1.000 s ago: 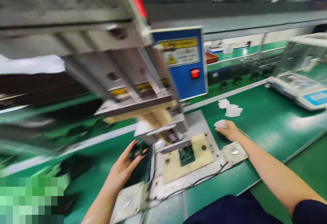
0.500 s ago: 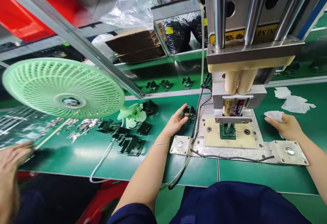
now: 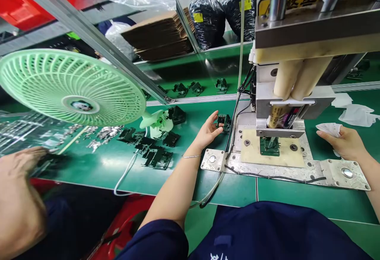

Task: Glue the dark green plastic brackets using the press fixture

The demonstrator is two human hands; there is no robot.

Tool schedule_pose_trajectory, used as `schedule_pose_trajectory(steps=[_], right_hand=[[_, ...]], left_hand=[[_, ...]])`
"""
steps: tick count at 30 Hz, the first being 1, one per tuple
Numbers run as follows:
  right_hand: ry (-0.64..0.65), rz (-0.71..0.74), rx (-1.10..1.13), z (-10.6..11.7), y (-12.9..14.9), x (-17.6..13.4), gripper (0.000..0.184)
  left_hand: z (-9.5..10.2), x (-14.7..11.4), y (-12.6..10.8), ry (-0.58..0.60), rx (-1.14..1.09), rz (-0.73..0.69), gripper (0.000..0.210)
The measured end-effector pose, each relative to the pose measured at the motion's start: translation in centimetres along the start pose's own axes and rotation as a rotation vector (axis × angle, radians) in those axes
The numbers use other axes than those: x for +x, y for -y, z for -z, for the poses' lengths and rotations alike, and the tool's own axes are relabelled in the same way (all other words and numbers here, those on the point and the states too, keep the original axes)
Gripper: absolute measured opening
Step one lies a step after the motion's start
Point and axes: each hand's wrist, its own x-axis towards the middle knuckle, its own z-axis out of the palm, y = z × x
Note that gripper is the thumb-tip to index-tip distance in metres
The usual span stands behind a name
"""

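Observation:
My left hand [image 3: 208, 133] is closed around the near side of a small dark circuit-board assembly [image 3: 225, 123], left of the press, beside its cables. Over on the right, my right hand [image 3: 353, 144] pinches a crumpled white wipe [image 3: 330, 129] between thumb and fingers. Between my hands stands the press, its head [image 3: 280, 129] low over a green circuit board [image 3: 269, 147] on the cream fixture plate [image 3: 286, 156]. Batteries [image 3: 282, 116] show in the press head. The head partly covers the board.
A green fan [image 3: 71, 90] stands at left, near several dark assemblies [image 3: 158, 157]. Another person's hand [image 3: 26, 161] works at far left. More wipes [image 3: 358, 114] lie at right. Metal button plates [image 3: 346, 173] flank the press base, and cables [image 3: 233, 133] run along its left side.
The view has shifted, so the press looks larger and farther right. My left hand stays at the assembly and my right hand keeps the wipe. The other person's arm reaches further in.

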Motion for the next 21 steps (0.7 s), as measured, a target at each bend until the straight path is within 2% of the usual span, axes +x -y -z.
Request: schedule_pose_trajectory(steps=[11, 21], right_hand=[[-0.007, -0.019, 0.024, 0.19, 0.45, -0.29, 0.018], [-0.014, -0.038, 0.019, 0.19, -0.34, 0.14, 0.025]], left_hand=[[0.06, -0.03, -0.20, 0.032, -0.011, -0.008, 0.085], [-0.07, 0.02, -0.26, 0.028, -0.024, -0.017, 0.084]])
